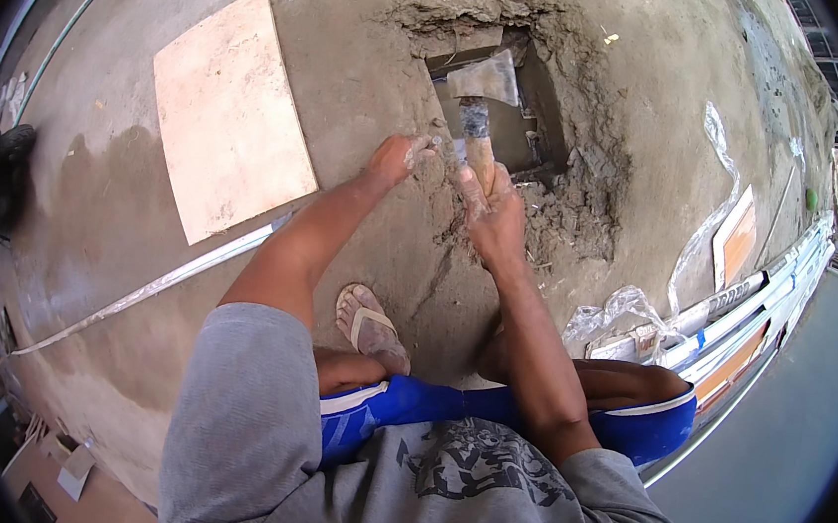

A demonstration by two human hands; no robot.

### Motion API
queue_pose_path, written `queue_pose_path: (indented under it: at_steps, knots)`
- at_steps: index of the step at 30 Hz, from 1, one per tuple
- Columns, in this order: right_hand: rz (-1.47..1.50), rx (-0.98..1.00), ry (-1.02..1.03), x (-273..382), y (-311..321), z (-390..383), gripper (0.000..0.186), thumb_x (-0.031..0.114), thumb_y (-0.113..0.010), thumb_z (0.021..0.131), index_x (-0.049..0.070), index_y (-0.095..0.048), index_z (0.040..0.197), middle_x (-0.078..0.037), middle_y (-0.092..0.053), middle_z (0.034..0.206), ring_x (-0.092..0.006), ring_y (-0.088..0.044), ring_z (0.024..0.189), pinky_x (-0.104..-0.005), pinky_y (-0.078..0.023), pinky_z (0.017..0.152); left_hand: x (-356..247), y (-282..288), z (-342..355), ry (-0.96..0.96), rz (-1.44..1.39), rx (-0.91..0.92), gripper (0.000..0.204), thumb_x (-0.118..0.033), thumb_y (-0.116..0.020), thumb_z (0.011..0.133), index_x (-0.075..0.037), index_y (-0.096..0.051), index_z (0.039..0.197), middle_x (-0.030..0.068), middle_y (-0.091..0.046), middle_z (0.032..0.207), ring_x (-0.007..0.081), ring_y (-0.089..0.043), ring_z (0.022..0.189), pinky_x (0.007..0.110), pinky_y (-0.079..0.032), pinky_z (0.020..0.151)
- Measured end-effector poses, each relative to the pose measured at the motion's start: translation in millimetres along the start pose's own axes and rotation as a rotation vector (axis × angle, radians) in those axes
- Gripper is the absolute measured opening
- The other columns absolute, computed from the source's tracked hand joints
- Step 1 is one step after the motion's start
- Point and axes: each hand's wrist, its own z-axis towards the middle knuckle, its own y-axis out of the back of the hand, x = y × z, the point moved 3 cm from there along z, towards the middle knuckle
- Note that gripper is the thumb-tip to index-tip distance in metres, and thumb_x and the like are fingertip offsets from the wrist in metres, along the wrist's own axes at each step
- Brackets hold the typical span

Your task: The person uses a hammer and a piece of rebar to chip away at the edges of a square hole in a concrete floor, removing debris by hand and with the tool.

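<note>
My right hand is wrapped round the wooden handle of a hatchet, with dark tape below its grey, flared head. The hatchet is raised over a square pit sunk in the grey concrete floor. At the pit's near left edge my left hand is closed, its dusty fingers round something small that I cannot make out. Rough, crumbled mortar rings the pit, thickest on the right and far sides. What lies deep in the pit is partly hidden by the hatchet.
A pale flat board lies left of the pit. A long light strip runs across the floor below it. On the right are crumpled clear plastic, a small framed panel and stacked long profiles. A green hose curves at the far left.
</note>
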Motion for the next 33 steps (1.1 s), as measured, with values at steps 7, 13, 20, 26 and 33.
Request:
queue_pose_path:
  at_steps: [7,13,20,26,33]
  knots:
    - [0.372,-0.506,0.299,63,29,0,0.039,0.037,-0.062,0.1,0.0,-0.055,0.113,-0.003,-0.06,0.074,-0.0112,-0.057,0.063,-0.0281,-0.047,0.058,4,5,-6,0.046,0.081,0.004,0.031,-0.037,-0.063,0.095,-0.011,-0.069,0.11,0.0199,-0.069,0.098,0.0422,-0.064,0.089,0.046,-0.05,0.077]
    - [-0.327,0.116,-0.069,-66,-35,-19,0.037,0.035,-0.065,0.099,0.001,-0.057,0.112,-0.012,-0.061,0.073,-0.0207,-0.061,0.068,-0.0369,-0.051,0.065,-7,12,15,0.01,0.195,0.049,0.032,-0.038,-0.063,0.095,-0.011,-0.069,0.109,0.0201,-0.069,0.097,0.0422,-0.064,0.09,0.047,-0.05,0.078]
    - [0.259,-0.373,0.208,83,50,9,0.038,0.034,-0.064,0.1,-0.001,-0.058,0.114,-0.004,-0.06,0.073,-0.0082,-0.057,0.065,-0.0266,-0.045,0.052,6,4,-2,0.066,0.099,0.037,0.031,-0.039,-0.063,0.095,-0.013,-0.069,0.111,0.0194,-0.069,0.101,0.0419,-0.064,0.093,0.047,-0.051,0.08]
    - [-0.336,0.101,-0.163,-65,-22,-21,0.031,0.027,-0.063,0.096,0.0,-0.06,0.11,-0.029,-0.067,0.089,-0.0482,-0.066,0.087,-0.0521,-0.052,0.078,-11,-7,12,-0.018,0.17,0.069,0.032,-0.036,-0.062,0.096,-0.008,-0.068,0.108,0.0189,-0.07,0.095,0.0407,-0.065,0.086,0.044,-0.051,0.075]
    - [-0.053,-0.076,0.043,42,14,3,0.036,0.031,-0.063,0.099,0.0,-0.058,0.116,-0.021,-0.067,0.081,-0.0401,-0.068,0.077,-0.0431,-0.052,0.069,3,4,0,-0.086,0.07,-0.013,0.032,-0.036,-0.063,0.096,-0.008,-0.068,0.109,0.0185,-0.07,0.095,0.0406,-0.065,0.087,0.043,-0.051,0.076]
